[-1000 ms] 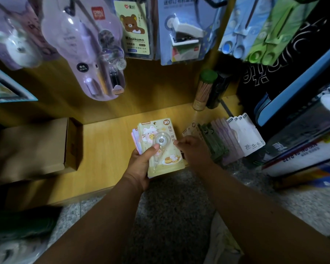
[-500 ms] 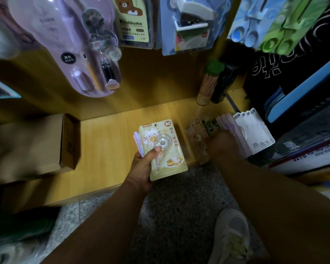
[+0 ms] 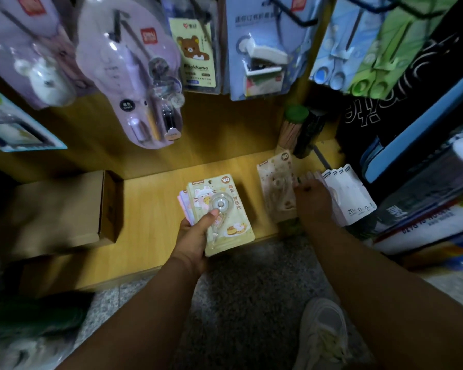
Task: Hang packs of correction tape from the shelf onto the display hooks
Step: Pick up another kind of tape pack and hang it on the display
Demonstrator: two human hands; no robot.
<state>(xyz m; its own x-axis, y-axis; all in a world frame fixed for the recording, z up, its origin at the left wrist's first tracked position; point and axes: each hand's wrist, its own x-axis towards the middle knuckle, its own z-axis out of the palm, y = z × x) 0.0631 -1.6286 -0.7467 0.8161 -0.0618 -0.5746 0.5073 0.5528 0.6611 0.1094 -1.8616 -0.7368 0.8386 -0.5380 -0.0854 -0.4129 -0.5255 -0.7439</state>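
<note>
My left hand [image 3: 195, 236] grips a small stack of correction tape packs [image 3: 225, 209], a yellow one with a cat picture on top and pink ones behind it, held over the wooden shelf [image 3: 150, 204]. My right hand [image 3: 312, 200] reaches to the row of packs leaning at the shelf's right end. Its fingers rest on the edge of a beige bear pack [image 3: 277, 188], which stands tilted up. White packs [image 3: 350, 193] lie just right of the hand. Whether the fingers pinch the beige pack is hidden.
A brown cardboard box [image 3: 64, 206] sits at the shelf's left. Blister packs hang on hooks above: a lilac pen set [image 3: 134, 76], a bear card [image 3: 195, 52], a blue stapler pack [image 3: 262, 49], scissors [image 3: 358, 49]. Two tubes [image 3: 297, 129] stand at the back. My white shoe [image 3: 324, 332] is on the floor.
My right hand left the yellow pack and moved right to the leaning row. The beige bear pack has been tipped up from that row. The left hand kept its stack almost still.
</note>
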